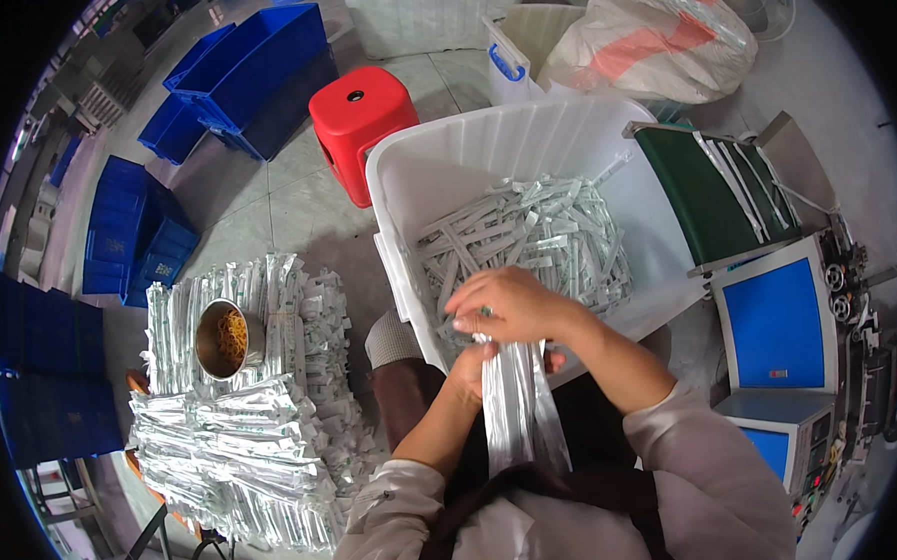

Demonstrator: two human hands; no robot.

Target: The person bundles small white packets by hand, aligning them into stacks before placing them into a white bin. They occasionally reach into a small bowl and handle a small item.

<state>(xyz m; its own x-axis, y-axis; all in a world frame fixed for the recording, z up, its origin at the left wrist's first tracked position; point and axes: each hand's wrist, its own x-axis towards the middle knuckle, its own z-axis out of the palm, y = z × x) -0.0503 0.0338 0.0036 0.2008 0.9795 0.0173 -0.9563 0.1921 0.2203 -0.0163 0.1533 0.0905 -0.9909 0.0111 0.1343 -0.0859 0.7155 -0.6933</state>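
A bundle of long, thin, silvery-clear packets (pixel 514 407) stands upright in front of my body. My left hand (pixel 468 374) is wrapped around it just below its upper end, with fingertips showing on the far side. Over the top of the bundle curves my right hand (pixel 515 305), fingers and thumb closed about the packet ends; its palm side is hidden. Just beyond my hands is a large white plastic tub (pixel 397 252), with many loose packets of the same kind (pixel 537 241) lying crisscross at its bottom.
To the left, stacked packet bundles (pixel 225 440) carry a metal cup (pixel 211 340) of yellow rubber bands (pixel 233 334). A red stool (pixel 361 109) and blue bins (pixel 260 78) stand farther off. At right, a machine (pixel 775 316) has a green conveyor belt (pixel 685 190) beside the tub; a sack (pixel 658 46) lies behind.
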